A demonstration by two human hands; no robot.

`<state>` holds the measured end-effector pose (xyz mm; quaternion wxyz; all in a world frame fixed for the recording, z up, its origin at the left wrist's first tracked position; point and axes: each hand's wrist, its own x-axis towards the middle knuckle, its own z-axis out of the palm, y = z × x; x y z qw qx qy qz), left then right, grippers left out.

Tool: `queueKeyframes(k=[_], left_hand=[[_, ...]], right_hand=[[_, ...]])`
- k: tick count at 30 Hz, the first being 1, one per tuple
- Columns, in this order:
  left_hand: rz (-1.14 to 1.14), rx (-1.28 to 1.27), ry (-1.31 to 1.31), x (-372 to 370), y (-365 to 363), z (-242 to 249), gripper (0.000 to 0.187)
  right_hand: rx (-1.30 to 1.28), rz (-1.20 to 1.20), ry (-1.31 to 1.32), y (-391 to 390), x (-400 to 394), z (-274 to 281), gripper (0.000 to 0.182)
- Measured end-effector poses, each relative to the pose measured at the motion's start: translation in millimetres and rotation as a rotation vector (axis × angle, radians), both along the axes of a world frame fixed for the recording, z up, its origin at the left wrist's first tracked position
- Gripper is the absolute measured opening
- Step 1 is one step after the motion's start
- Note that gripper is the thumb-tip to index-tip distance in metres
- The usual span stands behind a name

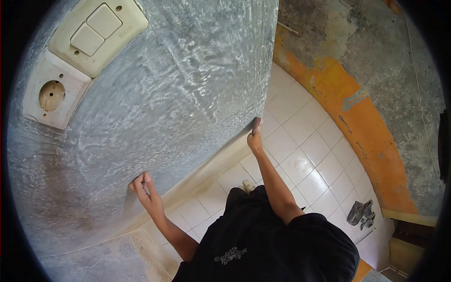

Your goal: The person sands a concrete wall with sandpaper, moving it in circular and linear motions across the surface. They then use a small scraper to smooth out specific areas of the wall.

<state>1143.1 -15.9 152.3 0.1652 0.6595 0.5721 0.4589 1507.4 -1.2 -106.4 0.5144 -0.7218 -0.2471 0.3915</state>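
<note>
A grey, glossy, uneven wall (188, 80) fills the left and middle of the view. My left hand (144, 185) is at the lower part of this wall, fingers curled in against or very near its surface. Whatever those fingers may hold is hidden. At the wall's right edge, my right hand (254, 141) is closed around a small flat reddish-brown piece (256, 124) that looks like folded sandpaper. The piece stands upright at the wall's corner; whether it touches the wall is hard to tell.
Two light switches (96, 30) and a socket (51, 95) are mounted at upper left. White floor tiles (300, 162) lie below. A peeling orange and grey wall (347, 94) runs along the right. Dark crumpled items (361, 214) rest on the floor at lower right.
</note>
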Motion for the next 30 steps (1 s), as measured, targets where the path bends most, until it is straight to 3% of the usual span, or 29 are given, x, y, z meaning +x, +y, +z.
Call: queueKeyframes(k=[2,7,10,12,14,18,19,23,26,29,30], left_hand=[[-0.013,-0.001,-0.004,-2,-2,-1,0.021],[-0.041,0.015,-0.019,0,1,-1,0.021],[-0.038,-0.016,-0.010,-4,0,-2,0.021],[-0.039,-0.033,0.005,-4,-2,0,0.022],[-0.052,-0.029,0.005,-6,-3,0,0.022],[-0.069,-0.041,-0.004,-7,-3,-1,0.023],[-0.074,-0.047,-0.013,-7,-3,-1,0.023],[-0.088,-0.066,-0.009,-6,-7,3,0.024],[-0.080,-0.069,0.008,-14,-10,2,0.024],[-0.069,-0.064,-0.025,-17,-11,-4,0.024],[-0.065,-0.064,-0.039,-19,-12,-5,0.024]], right_hand=[[0.157,-0.030,-0.201,0,-4,-26,0.081],[0.304,0.009,-0.418,-13,-35,-23,0.081],[0.322,-0.047,-0.333,-5,-24,-41,0.083],[0.094,0.066,-0.053,-6,-2,-33,0.084],[0.055,0.121,0.006,-7,-5,-18,0.086],[0.398,0.020,-0.474,-11,-42,-27,0.072],[0.370,0.046,-0.447,-12,-39,-28,0.072],[0.067,0.155,0.108,-9,-14,-13,0.084],[0.031,0.175,0.053,-11,-28,0,0.080],[0.160,0.184,-0.175,-20,-58,4,0.078],[0.167,0.184,-0.123,-20,-61,2,0.078]])
